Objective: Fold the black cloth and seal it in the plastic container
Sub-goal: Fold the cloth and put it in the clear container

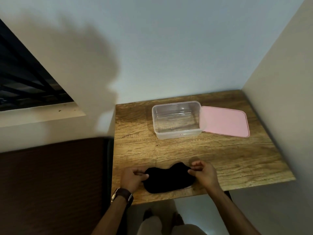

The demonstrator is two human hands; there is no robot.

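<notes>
A: Your left hand (131,179) and right hand (203,173) each pinch an end of the black cloth (168,179), low in the frame on the table (135,150).

B: The container (176,120) sits open at center, pink lid (223,121) touching its right side. Its small label is unreadable.

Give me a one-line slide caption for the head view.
Both hands, left and right, pinch the black cloth near the table edge.
</notes>
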